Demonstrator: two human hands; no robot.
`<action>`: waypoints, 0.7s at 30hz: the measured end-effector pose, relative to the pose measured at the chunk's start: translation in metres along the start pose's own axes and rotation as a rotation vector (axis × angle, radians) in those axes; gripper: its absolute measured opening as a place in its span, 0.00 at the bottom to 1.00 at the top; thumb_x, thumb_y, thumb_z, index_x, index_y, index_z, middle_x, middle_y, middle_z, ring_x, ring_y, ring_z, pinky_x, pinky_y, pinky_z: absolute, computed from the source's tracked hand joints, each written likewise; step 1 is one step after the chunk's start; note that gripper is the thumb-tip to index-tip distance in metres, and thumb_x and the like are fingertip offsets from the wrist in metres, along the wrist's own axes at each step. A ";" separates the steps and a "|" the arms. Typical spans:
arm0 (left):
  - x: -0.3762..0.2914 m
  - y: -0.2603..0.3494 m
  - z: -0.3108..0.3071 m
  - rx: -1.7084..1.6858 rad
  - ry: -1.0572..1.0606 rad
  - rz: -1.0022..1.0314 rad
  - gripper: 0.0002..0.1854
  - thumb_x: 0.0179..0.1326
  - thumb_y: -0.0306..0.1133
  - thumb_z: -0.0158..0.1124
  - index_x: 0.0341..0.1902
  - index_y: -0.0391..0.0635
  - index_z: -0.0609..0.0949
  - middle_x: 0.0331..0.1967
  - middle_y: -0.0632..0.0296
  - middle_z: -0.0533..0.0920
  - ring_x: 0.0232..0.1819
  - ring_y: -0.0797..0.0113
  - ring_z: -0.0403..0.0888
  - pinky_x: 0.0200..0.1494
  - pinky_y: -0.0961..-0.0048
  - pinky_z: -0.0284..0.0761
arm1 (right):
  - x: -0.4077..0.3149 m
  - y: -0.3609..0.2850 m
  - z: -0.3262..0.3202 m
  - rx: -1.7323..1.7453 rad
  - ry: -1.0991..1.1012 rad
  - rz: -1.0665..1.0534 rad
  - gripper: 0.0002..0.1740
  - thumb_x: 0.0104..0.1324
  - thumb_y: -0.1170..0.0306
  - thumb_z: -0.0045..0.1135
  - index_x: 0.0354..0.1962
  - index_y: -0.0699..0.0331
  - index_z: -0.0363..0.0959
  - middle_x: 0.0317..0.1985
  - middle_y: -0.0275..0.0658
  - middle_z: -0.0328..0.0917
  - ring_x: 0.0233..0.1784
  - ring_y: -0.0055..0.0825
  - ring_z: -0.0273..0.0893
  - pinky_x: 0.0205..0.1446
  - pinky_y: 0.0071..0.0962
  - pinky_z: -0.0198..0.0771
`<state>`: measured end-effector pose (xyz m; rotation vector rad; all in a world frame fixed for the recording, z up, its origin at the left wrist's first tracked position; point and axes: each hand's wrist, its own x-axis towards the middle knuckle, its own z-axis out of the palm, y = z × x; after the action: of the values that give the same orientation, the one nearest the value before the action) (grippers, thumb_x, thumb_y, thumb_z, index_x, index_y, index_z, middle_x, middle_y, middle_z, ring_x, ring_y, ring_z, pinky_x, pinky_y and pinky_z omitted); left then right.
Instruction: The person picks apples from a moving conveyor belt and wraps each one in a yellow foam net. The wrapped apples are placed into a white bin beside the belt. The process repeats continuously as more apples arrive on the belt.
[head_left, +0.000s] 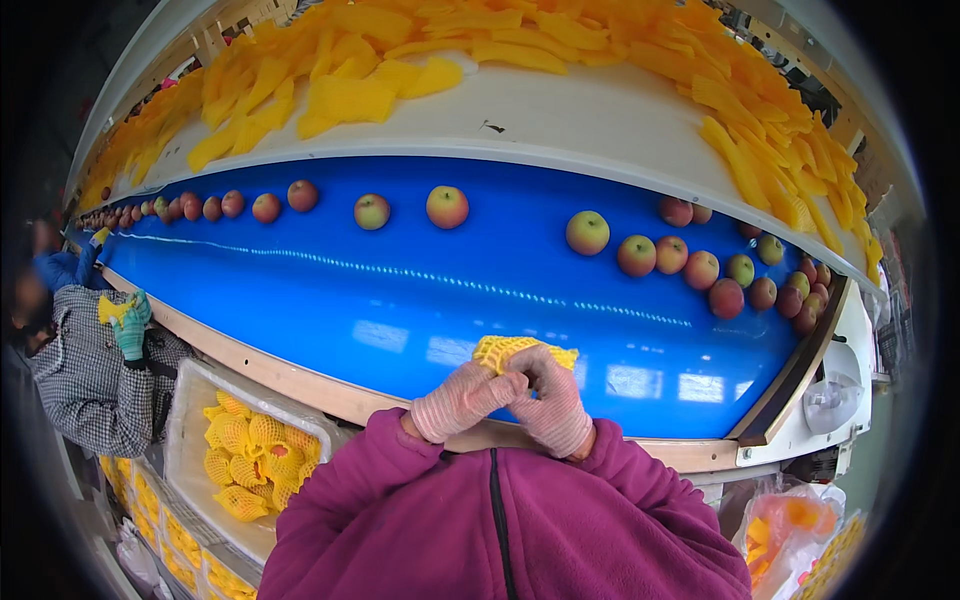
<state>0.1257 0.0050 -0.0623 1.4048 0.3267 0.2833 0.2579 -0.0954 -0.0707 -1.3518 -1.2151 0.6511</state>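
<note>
My left hand (469, 397) and my right hand (551, 397), both in pale striped knit gloves, meet over the near edge of a blue conveyor belt (300, 300). Between them they grip a yellow foam fruit net (510, 349); whether an apple is inside it cannot be told. Beyond the hands, several red and green apples lie along the far side of the belt, among them a red-yellow apple (448, 207) and a greener apple (587, 232). More apples crowd together at the belt's right end.
Yellow foam nets (349, 101) are heaped on a white shelf (555, 97) behind the belt. At the lower left stands a lined crate (187, 420) of netted fruit. A co-worker in a checked sleeve (135, 412) stands left, holding a net. A plastic bag (787, 525) lies lower right.
</note>
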 end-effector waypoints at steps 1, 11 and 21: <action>0.004 0.002 -0.002 -0.030 0.038 0.061 0.23 0.73 0.47 0.58 0.59 0.39 0.76 0.50 0.60 0.82 0.52 0.68 0.79 0.55 0.70 0.76 | 0.001 0.000 -0.002 -0.050 -0.139 0.074 0.12 0.64 0.73 0.66 0.43 0.66 0.73 0.34 0.43 0.79 0.35 0.29 0.81 0.39 0.29 0.76; 0.173 0.027 -0.110 1.751 0.375 -0.193 0.31 0.59 0.62 0.64 0.46 0.45 0.85 0.41 0.51 0.88 0.45 0.52 0.86 0.51 0.54 0.78 | 0.006 0.009 -0.040 0.414 0.031 0.420 0.12 0.71 0.75 0.56 0.50 0.69 0.72 0.37 0.36 0.77 0.38 0.18 0.75 0.42 0.21 0.73; 0.245 0.007 -0.150 1.683 0.265 -0.331 0.35 0.53 0.52 0.73 0.59 0.41 0.80 0.51 0.45 0.85 0.55 0.47 0.83 0.59 0.59 0.78 | 0.000 0.014 -0.057 0.320 0.103 0.346 0.11 0.71 0.75 0.57 0.49 0.69 0.74 0.41 0.37 0.80 0.41 0.18 0.76 0.47 0.21 0.74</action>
<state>0.2933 0.2365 -0.0894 2.8982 1.1619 -0.1876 0.3133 -0.1134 -0.0723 -1.3132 -0.7600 0.9636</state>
